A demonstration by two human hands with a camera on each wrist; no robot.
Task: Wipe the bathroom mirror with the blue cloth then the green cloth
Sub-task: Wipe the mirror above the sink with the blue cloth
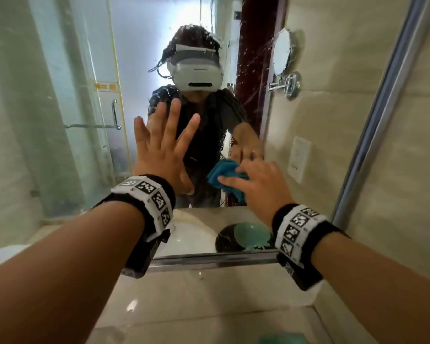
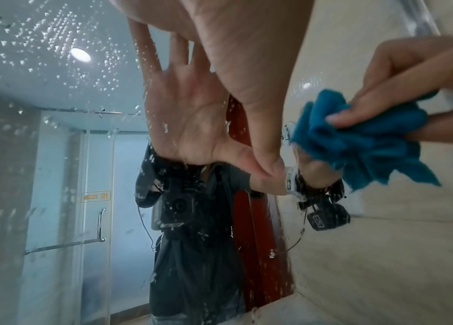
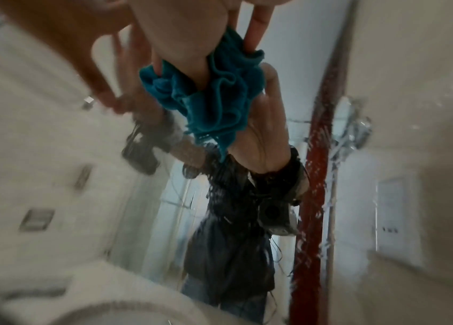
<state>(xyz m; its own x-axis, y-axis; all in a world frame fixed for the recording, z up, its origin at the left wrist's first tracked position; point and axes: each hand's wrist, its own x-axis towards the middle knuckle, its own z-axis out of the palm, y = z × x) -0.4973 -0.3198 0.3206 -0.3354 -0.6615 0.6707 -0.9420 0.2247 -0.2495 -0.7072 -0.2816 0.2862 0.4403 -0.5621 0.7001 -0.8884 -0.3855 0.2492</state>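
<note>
The right hand (image 1: 253,184) is curled round the bunched blue cloth (image 1: 225,176), with the fingertips pressing the wad against the lower part of the bathroom mirror (image 1: 60,95). In the right wrist view the blue cloth is seen crumpled into loose folds, with a corner hanging free below the grip. The left hand (image 1: 163,145) is spread wide, fingers straight, with the palm laid flat on the glass to the left of the cloth; nothing is held by it.

The cloth is judged to be soft, light and limp. It is best gathered into a pad under the fingers, so that a broad face meets the glass and no loose tail drags. Water droplets (image 2: 39,33) are scattered over the upper mirror, so the surface is expected to be slick; steady pressure is advised. The mirror is rigid but fragile and should not be leaned on heavily.

A green cloth (image 1: 279,340) appears to lie at the near edge of the countertop (image 1: 209,294), for the second pass. The blue-cloth pass is judged to be under way.
</note>
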